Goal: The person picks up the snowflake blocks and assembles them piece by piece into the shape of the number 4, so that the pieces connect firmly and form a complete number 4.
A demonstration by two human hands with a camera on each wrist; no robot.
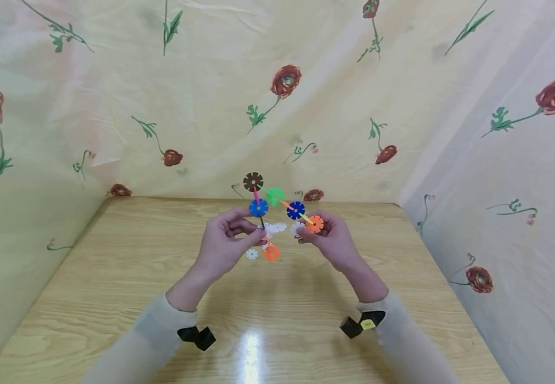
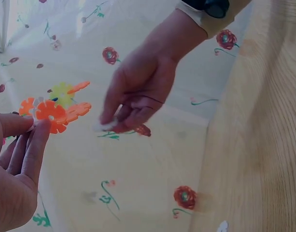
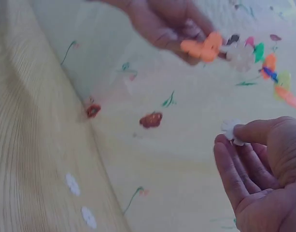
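Note:
My left hand (image 1: pixel 222 240) pinches a chain of interlocked notched plastic discs between thumb and fingertips. The chain arches over toward the right, with a brown disc (image 1: pixel 253 182) at its top, then a green disc (image 1: pixel 275 196), a dark blue disc (image 1: pixel 295 210) and an orange disc (image 1: pixel 314 224). A lighter blue disc (image 1: pixel 258 207) stands above the left fingertips, another orange disc (image 1: pixel 271 253) below them. Between thumb and fingers my right hand (image 1: pixel 337 242) pinches a single white notched disc (image 3: pixel 230 129). In the right wrist view that disc is apart from the chain.
Several white discs lie on the wooden table (image 1: pixel 114 282) beyond and below the hands, among them one loose white disc (image 1: pixel 252 254). Two more, a white disc (image 3: pixel 72 184) and its neighbour, show in the right wrist view. A flowered cloth (image 1: pixel 210 106) hangs behind the table.

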